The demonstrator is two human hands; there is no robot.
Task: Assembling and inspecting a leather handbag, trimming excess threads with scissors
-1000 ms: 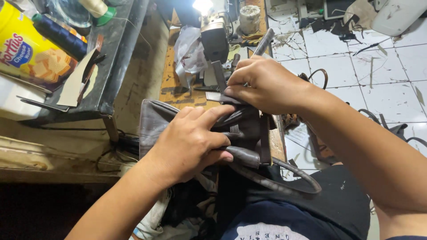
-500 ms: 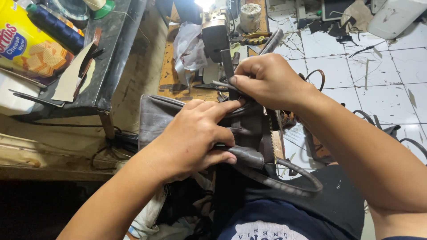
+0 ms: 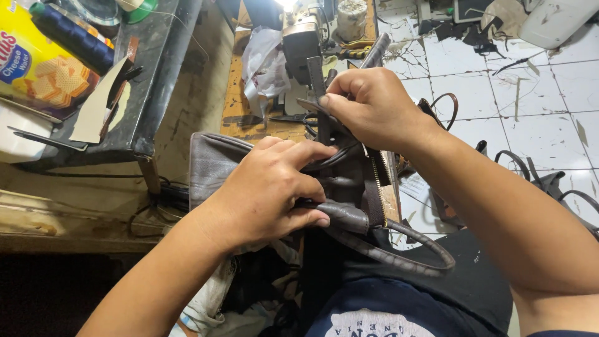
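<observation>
At the far left a yellow snack packet (image 3: pixel 37 68) and a dark blue thread spool (image 3: pixel 72 36) lie on a dark shelf (image 3: pixel 159 75), unmoved over the last second. Next, the left hand (image 3: pixel 265 190) lies flat on the grey handbag (image 3: pixel 215 165), which rests on the person's lap against the edge of the wooden desk (image 3: pixel 253 122). Its fingers (image 3: pixel 306 153) are curled together, pressing the bag's body and pinning one rolled handle (image 3: pixel 346 215); the grip looks the same as a second ago, only the index finger now stretches further toward the top seam. Right of it, the right hand (image 3: pixel 374 106) has risen a little toward the sewing machine (image 3: pixel 302 37), and its fingers are clamped on a narrow dark strap (image 3: pixel 317 75), now drawn up more upright from the bag's mouth. The open zip (image 3: pixel 377 187) shows beside it. So the strap is being lined up while the bag stays held. Loose straps (image 3: pixel 536 178) lie on the tiled floor (image 3: pixel 543 87).
</observation>
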